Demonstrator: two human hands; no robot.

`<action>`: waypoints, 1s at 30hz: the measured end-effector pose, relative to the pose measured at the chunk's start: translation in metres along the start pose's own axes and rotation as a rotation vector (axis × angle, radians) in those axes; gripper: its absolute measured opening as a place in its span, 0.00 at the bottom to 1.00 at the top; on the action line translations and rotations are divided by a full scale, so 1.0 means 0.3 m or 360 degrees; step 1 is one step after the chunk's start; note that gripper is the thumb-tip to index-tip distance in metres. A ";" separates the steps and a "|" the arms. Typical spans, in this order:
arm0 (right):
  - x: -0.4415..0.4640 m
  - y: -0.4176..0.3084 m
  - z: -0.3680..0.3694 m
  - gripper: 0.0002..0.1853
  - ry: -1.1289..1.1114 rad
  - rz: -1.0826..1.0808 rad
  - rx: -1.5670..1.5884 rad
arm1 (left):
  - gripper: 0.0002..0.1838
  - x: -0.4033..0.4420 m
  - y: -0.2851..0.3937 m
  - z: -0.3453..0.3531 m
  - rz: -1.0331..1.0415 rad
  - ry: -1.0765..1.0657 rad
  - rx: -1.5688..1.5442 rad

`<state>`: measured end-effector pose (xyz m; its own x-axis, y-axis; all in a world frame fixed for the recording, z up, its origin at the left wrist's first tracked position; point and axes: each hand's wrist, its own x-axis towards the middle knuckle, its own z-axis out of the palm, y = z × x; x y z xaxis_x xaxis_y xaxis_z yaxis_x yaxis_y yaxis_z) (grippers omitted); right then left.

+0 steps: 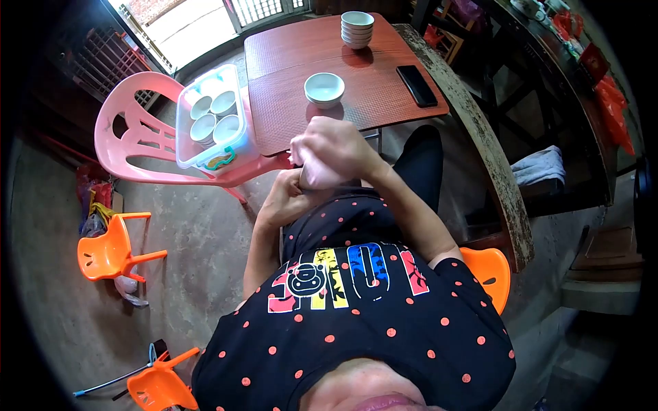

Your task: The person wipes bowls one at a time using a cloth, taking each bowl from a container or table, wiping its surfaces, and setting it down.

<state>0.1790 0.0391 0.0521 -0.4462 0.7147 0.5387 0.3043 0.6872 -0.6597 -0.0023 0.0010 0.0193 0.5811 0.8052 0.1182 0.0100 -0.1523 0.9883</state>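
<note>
My right hand [336, 145] is closed in front of the table's near edge, over a pale pink thing that looks like a cloth [321, 175]. Just below and to the left, my left hand [279, 198] is closed against the same bundle. What its fingers hold is hidden. Beyond my hands, a small stack of white bowls [324, 89] stands upright near the front of the brown table [288, 61]. A taller stack of bowls [357, 31] sits at the far edge. To the left, a clear plastic box [240, 147] holds several white bowls and cups.
The box rests on a pink chair [140, 130] beside the table. A black phone [417, 86] lies at the table's right. Orange child chairs [106, 253] stand on the floor at left, and another orange seat [490, 274] is at my right. A wooden bench [480, 130] runs along the right.
</note>
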 end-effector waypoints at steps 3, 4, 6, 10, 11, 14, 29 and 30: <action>-0.060 0.127 0.001 0.20 0.0210 -0.0238 -0.0200 | 0.14 0.014 -0.007 0.006 0.0059 -0.0074 -0.0397; -0.064 0.139 -0.001 0.22 0.0106 -0.0100 -0.0144 | 0.15 0.021 -0.004 0.005 0.0066 -0.0078 -0.0547; -0.070 0.118 -0.004 0.20 0.0043 -0.0021 -0.0411 | 0.17 0.028 -0.009 0.000 0.0052 -0.0059 -0.0796; -0.022 0.005 -0.017 0.21 0.0094 0.0824 0.0820 | 0.35 0.049 -0.080 -0.034 0.0140 0.0025 -0.1187; -0.029 0.025 -0.004 0.22 0.0238 0.0901 0.1003 | 0.39 0.063 -0.072 -0.028 0.0228 0.0096 -0.1303; -0.045 0.051 0.034 0.23 0.0584 0.1066 0.1372 | 0.40 0.087 -0.078 -0.023 0.0203 0.0302 -0.1361; -0.129 -0.144 0.166 0.30 0.0434 0.0388 0.0109 | 0.39 0.094 -0.058 0.018 0.0320 0.0475 -0.1556; -0.138 -0.157 0.170 0.30 0.0408 0.0402 0.0190 | 0.38 0.096 -0.071 0.011 0.0292 0.0499 -0.1579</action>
<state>0.1402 -0.0295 0.0343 -0.1401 0.8795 0.4548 0.2711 0.4758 -0.8367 0.0168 0.0255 0.0012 0.2688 0.9509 0.1537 -0.8088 0.1362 0.5720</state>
